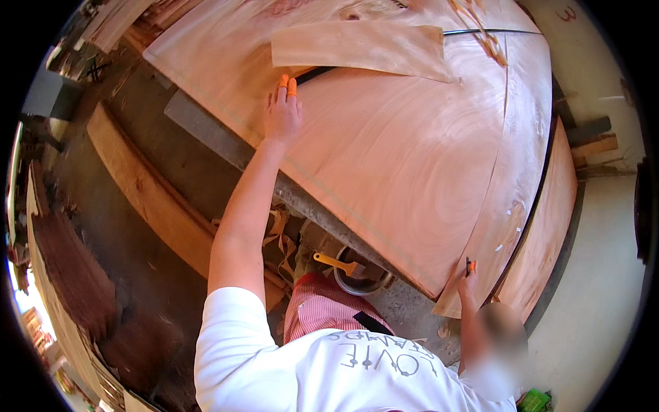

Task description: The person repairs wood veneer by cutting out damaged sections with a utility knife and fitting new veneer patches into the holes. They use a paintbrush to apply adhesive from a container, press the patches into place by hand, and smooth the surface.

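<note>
My left hand (283, 118) lies flat on a broad sheet of pale, pinkish wood veneer (384, 158), fingers stretched out. Orange covers sit on two of its fingertips, beside the end of a black strip (314, 74). A loose rectangular veneer piece (357, 47) lies across part of that strip and hides it. At the sheet's near right corner, my right hand (468, 280) is closed on a small dark tool (471, 266), whose exact kind I cannot make out. Orange shows on a finger there too. Under this hand runs a narrow veneer strip along the sheet's right side.
A bucket (374, 280) with a yellow-handled tool (335, 261) stands below the table edge. Long curved boards (147, 185) and dark brown veneer sheets (72, 261) lie to the left. Thin veneer offcuts (484, 34) rest at the far right. A pale wall (614, 275) stands right.
</note>
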